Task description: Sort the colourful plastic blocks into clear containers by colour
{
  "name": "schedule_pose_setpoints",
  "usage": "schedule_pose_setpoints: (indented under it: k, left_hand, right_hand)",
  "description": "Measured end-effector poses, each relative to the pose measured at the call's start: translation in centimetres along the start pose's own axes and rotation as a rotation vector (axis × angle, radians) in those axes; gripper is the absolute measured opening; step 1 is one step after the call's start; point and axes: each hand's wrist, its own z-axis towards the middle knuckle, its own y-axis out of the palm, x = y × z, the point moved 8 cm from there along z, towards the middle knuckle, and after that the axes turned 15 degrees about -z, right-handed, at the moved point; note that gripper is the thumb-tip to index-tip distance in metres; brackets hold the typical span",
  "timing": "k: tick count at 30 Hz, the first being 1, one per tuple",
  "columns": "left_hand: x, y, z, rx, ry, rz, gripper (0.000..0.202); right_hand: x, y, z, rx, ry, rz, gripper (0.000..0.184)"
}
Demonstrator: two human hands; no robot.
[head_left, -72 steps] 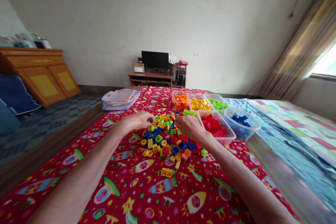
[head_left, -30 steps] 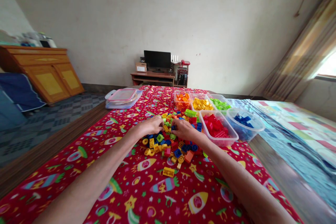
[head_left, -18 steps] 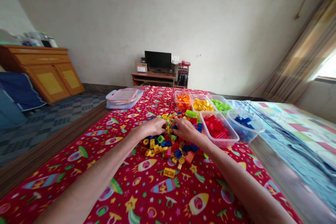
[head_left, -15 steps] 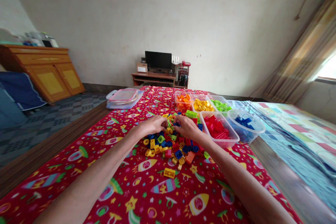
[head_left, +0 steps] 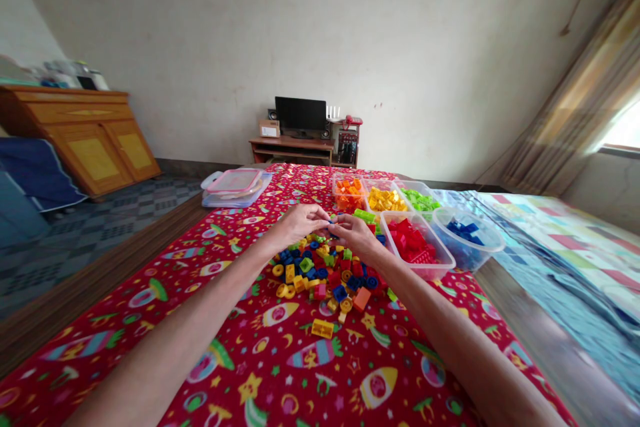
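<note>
Above the far part of a mixed pile of toy building bricks (head_left: 325, 273), both hands meet fingertip to fingertip. A small blue brick (head_left: 331, 221) shows between them, mostly covered by fingers. My left hand (head_left: 304, 224) is closed, with its thumb and fingers pinching at the brick's left side. From the right, my right hand (head_left: 353, 232) is closed on the same brick. Blue, yellow, red, green and orange pieces lie below on the red patterned cloth (head_left: 200, 320). One yellow brick (head_left: 323, 328) lies apart, nearer to me.
Beyond the pile to the right stand clear tubs of orange bricks (head_left: 350, 195), yellow bricks (head_left: 386, 199), green bricks (head_left: 420, 201), red bricks (head_left: 414, 243) and blue bricks (head_left: 465, 232). Stacked lids (head_left: 235, 188) lie far left. A bed (head_left: 575, 247) adjoins on the right.
Both hands have risen out of the pile and come together, with a blue brick now between their fingertips. The tubs and lids have stayed put.
</note>
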Motion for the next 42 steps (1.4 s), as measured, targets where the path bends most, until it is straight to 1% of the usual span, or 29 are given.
schedule_pose_setpoints:
  k: [2,4,6,8,9,10,11,13,14,16,19,22,24,26,28,30,32,34,37,40,42]
  left_hand:
    - [0.0,0.4,-0.1,0.009,0.016,0.012,0.024]
    - [-0.1,0.3,-0.1,0.009,0.031,0.063,0.027]
    - [0.0,-0.3,-0.1,0.014,0.044,0.184,0.029]
    - [0.1,-1.3,-0.2,-0.007,0.029,0.385,0.026]
    - [0.0,-1.6,-0.4,-0.052,0.001,0.494,0.022]
    - [-0.3,-1.7,-0.6,-0.125,-0.055,0.584,0.019]
    - [-0.8,-1.5,-1.0,-0.222,-0.127,0.644,0.02]
    - [-1.6,-1.1,-2.0,-0.375,-0.252,0.715,0.024]
    - [-1.6,-0.7,-2.3,-0.411,-0.276,0.744,0.026]
    - [-1.3,-0.1,-2.6,-0.404,-0.261,0.824,0.025]
    - [-1.2,1.0,-2.6,-0.381,-0.23,0.955,0.021]
    - [-1.5,1.7,-2.6,-0.41,-0.217,1.015,0.017]
    - [-1.5,1.7,-2.4,-0.415,-0.183,1.025,0.017]
    - [-1.5,1.3,-2.0,-0.375,-0.157,0.993,0.017]
    - [-1.3,0.6,-1.4,-0.285,-0.132,0.891,0.015]
    - [-1.0,-0.1,-1.0,-0.181,-0.114,0.754,0.016]
    - [-0.8,-0.5,-0.9,-0.127,-0.113,0.621,0.026]
    - [-0.8,-0.3,-1.0,-0.144,-0.131,0.495,0.039]
    - [-0.8,0.2,-1.2,-0.197,-0.153,0.345,0.048]
    - [-0.8,0.4,-1.2,-0.191,-0.151,0.343,0.055]
    - [-0.9,0.5,-1.2,-0.187,-0.137,0.356,0.059]
  right_hand:
    - [0.0,0.1,-0.1,-0.004,0.005,-0.011,0.04]
    - [0.0,-0.1,0.0,0.013,-0.005,-0.076,0.036]
    - [0.1,-0.7,0.1,0.039,-0.019,-0.197,0.028]
    - [0.0,-1.3,0.2,0.044,-0.033,-0.385,0.021]
    - [-0.3,-1.6,0.2,0.045,-0.055,-0.509,0.019]
    - [-0.7,-1.8,0.1,0.046,-0.089,-0.644,0.019]
    - [-1.1,-1.8,0.0,0.049,-0.133,-0.78,0.018]
    - [-2.1,-1.7,-0.3,0.059,-0.223,-0.999,0.016]
    - [-2.5,-1.6,-0.5,0.06,-0.256,-1.069,0.016]
    - [-2.8,-1.1,-0.7,0.047,-0.295,-1.138,0.016]
    - [-2.9,-0.4,-0.9,0.031,-0.329,-1.169,0.015]
    - [-2.5,-0.1,-0.9,0.028,-0.327,-1.19,0.015]
    - [-2.3,0.1,-0.9,0.016,-0.335,-1.198,0.016]
    - [-2.2,0.4,-1.0,-0.005,-0.349,-1.203,0.017]
    - [-2.0,0.5,-1.0,-0.016,-0.351,-1.21,0.018]
    - [-1.9,0.5,-1.0,-0.001,-0.366,-1.21,0.021]
    - [-2.0,0.6,-1.1,0.013,-0.418,-1.207,0.029]
    - [-2.1,0.8,-1.2,0.007,-0.476,-1.213,0.036]
    - [-2.2,0.8,-1.3,-0.001,-0.51,-1.198,0.029]
    - [-2.8,0.9,-1.7,0.009,-0.534,-1.141,0.025]
    - [-3.4,0.9,-1.8,0.017,-0.542,-1.152,0.023]
